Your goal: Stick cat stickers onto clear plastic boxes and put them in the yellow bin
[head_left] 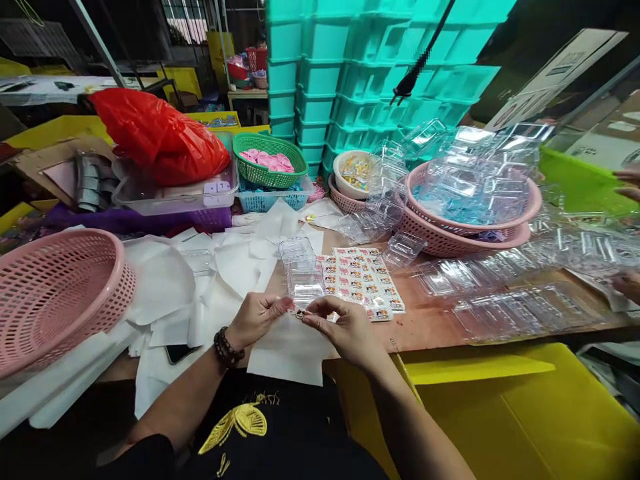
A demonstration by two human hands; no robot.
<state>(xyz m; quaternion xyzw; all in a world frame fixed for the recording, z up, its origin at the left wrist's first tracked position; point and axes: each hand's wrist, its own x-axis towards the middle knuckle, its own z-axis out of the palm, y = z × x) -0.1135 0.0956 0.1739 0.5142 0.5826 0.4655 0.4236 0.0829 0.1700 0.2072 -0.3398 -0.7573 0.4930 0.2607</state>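
A small printed sticker (300, 314) is stretched between my two hands, just above the table's front edge. My left hand (257, 320) pinches its left end, and a dark bead bracelet circles that wrist. Thumb and forefinger of my right hand (345, 328) grip the right end. Right behind the fingers lies an opened clear plastic box (305, 279), its lid folded back. Beside it, to the right, are sheets of cartoon stickers (361, 277). White backing paper (287, 357) is spread under my hands.
Pink baskets (465, 237) piled with clear boxes stand at the back right; rows of clear boxes (520, 313) lie in front. A pink basket (120, 267) is at left, a phone (180, 353) under papers. Another person's hand (627, 285) shows at the right edge.
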